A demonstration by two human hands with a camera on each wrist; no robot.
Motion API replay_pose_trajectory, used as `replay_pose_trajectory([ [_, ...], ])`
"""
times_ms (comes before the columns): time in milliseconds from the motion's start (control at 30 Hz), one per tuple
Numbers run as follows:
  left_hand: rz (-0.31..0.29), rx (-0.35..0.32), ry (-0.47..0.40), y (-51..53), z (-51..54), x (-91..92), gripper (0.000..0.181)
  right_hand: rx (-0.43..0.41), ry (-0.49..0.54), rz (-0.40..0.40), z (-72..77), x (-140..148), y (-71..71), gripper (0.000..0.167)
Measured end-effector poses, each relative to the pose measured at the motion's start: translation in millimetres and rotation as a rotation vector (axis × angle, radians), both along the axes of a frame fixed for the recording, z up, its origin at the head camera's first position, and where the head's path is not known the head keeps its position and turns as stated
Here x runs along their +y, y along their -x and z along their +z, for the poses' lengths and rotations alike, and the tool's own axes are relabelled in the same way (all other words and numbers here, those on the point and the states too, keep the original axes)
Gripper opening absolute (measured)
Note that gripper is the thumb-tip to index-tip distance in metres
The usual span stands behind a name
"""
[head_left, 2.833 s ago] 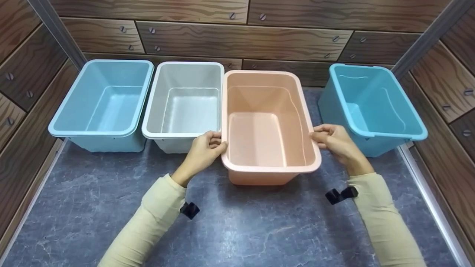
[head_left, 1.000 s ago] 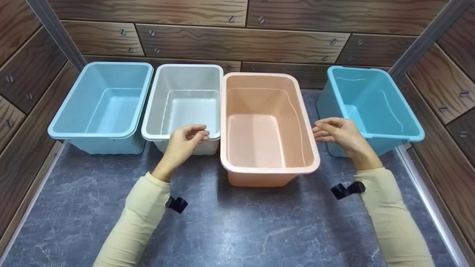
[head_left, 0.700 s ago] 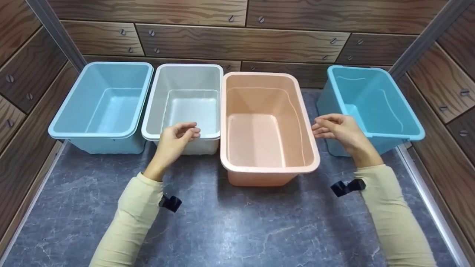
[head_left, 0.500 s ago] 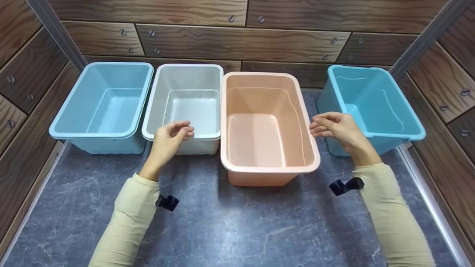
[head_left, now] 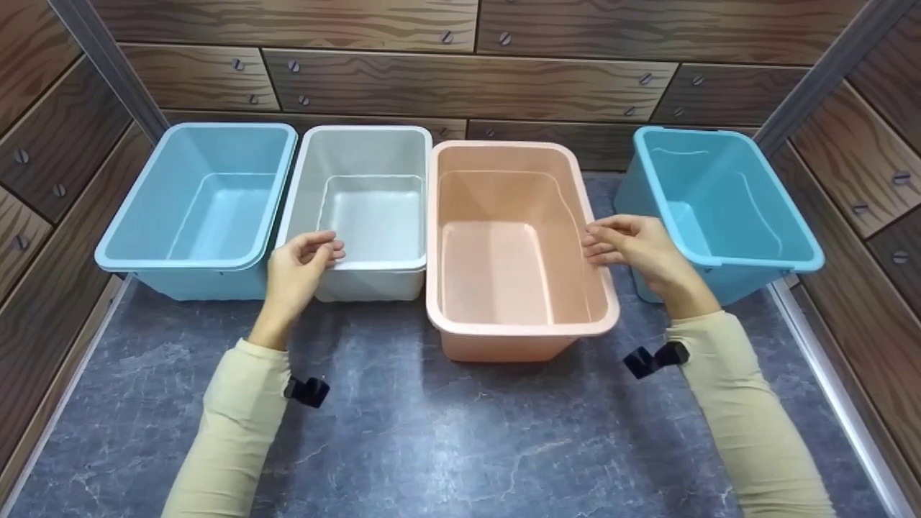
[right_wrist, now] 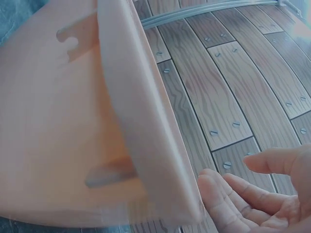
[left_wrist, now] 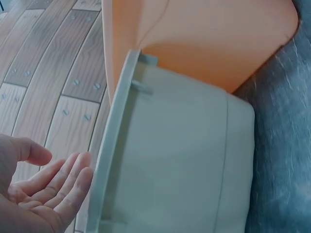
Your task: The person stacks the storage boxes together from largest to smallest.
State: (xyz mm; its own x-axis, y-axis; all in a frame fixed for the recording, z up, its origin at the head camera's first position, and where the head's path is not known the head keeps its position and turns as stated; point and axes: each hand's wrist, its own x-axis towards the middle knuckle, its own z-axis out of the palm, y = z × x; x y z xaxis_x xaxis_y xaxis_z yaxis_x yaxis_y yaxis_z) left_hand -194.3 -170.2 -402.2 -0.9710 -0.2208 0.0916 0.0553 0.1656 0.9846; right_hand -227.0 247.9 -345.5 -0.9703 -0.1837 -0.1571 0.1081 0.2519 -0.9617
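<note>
Left hand (head_left: 296, 273) loosely cupped; right hand (head_left: 636, 252) likewise

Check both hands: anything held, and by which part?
Nothing is held: the left hand hovers near the grey bin, the right hand near the peach bin.

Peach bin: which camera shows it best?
The head view: the peach bin shows its inside and nearly all its rim, the right hand covering a bit. Left wrist: part of its outside behind the grey bin. Right wrist: an outer side close up, partly blurred.
</note>
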Motion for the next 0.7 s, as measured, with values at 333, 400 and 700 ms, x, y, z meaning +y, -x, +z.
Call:
replay_pose_trajectory([
  [333, 0.099, -0.005, -0.066, -1.8, -2.2, -19.4, 0.027, -0.004, -0.071, 0.033, 2.1, -12, 0.2, 0.042],
  [400, 0.116, 0.006, -0.082, -2.1, -2.2, -22.5, 0.027, -0.004, -0.074, 0.037, 2.1, -15, 0.1, 0.042],
  [700, 0.195, 0.032, 0.007, -3.7, -2.3, -33.8, 0.025, 0.010, -0.047, 0.059, 2.9, -23, 0.0, 0.039],
])
